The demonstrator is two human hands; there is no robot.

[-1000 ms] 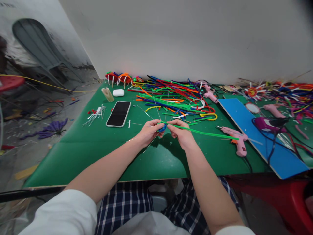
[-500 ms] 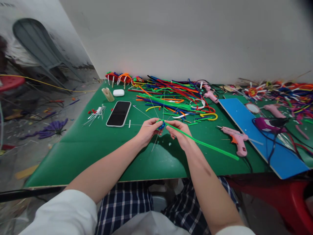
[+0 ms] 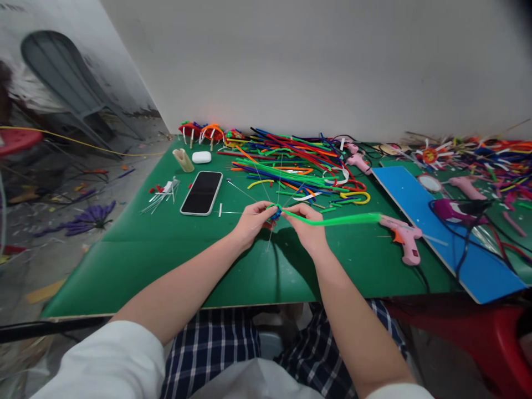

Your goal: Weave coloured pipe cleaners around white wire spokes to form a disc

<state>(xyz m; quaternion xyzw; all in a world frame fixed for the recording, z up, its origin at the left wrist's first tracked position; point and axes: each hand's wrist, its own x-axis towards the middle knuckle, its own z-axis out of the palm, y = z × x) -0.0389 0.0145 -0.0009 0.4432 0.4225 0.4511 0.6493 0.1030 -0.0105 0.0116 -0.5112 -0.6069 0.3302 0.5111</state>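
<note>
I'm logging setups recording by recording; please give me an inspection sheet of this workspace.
Surface: green tabletop, small scraps on it.
Work things: blue core with thin wires radiating outward; green strip.
Clutter: pile of colored strips, phone, pink glue gun, blue board.
Hands: left hand holds the blue core; right hand pinches the green strip.
Cables: black cord at the glue gun; dark cord across the blue board.
Surroundings: gray chair and littered floor, left.

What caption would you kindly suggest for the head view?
Left hand holds a blue piece with radiating wires; right hand holds a green strip over the table.
</note>
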